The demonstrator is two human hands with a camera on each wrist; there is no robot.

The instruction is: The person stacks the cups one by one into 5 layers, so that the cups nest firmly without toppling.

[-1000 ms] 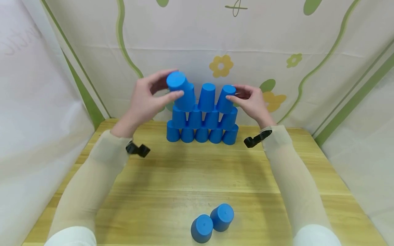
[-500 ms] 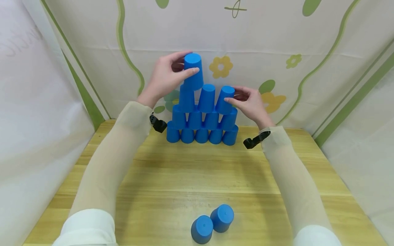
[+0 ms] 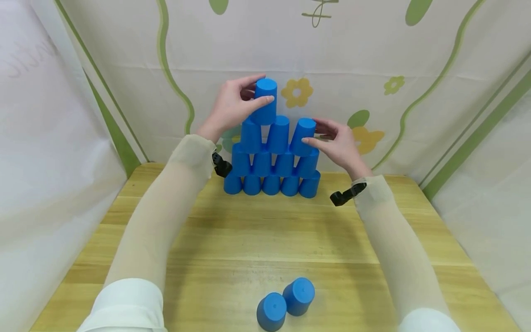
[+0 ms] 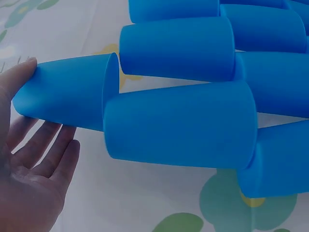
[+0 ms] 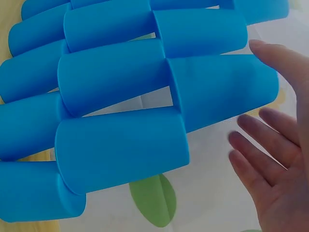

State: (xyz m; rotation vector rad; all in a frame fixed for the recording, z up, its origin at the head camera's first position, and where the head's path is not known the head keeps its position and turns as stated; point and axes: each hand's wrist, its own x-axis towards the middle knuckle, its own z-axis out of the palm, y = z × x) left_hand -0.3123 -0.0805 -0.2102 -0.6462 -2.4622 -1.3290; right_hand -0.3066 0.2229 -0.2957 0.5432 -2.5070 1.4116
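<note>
My left hand [image 3: 231,105] grips an upside-down blue cup [image 3: 264,113] between thumb and fingers at the top of a cup pyramid. Its rim is at the bases of the left third-row cup [image 4: 181,125] and the middle third-row cup [image 3: 279,136]; whether it bears its weight there I cannot tell. Around the right third-row cup [image 3: 303,134] stands my right hand [image 3: 341,145]. In the right wrist view its thumb lies by the cup's base, while the other fingers [image 5: 260,159] are extended and apart from the cup.
Below are a second row with several cups [image 3: 262,163] and a bottom row of cups [image 3: 271,184] on the wooden table [image 3: 249,230]. Two loose upside-down cups, one left [image 3: 271,311] and one right [image 3: 299,295], stand at the front. A patterned cloth [image 3: 352,55] hangs behind.
My left hand has carried its cup up and to the right, then slightly down onto the gap between the left and middle third-row cups. The right hand has barely moved.
</note>
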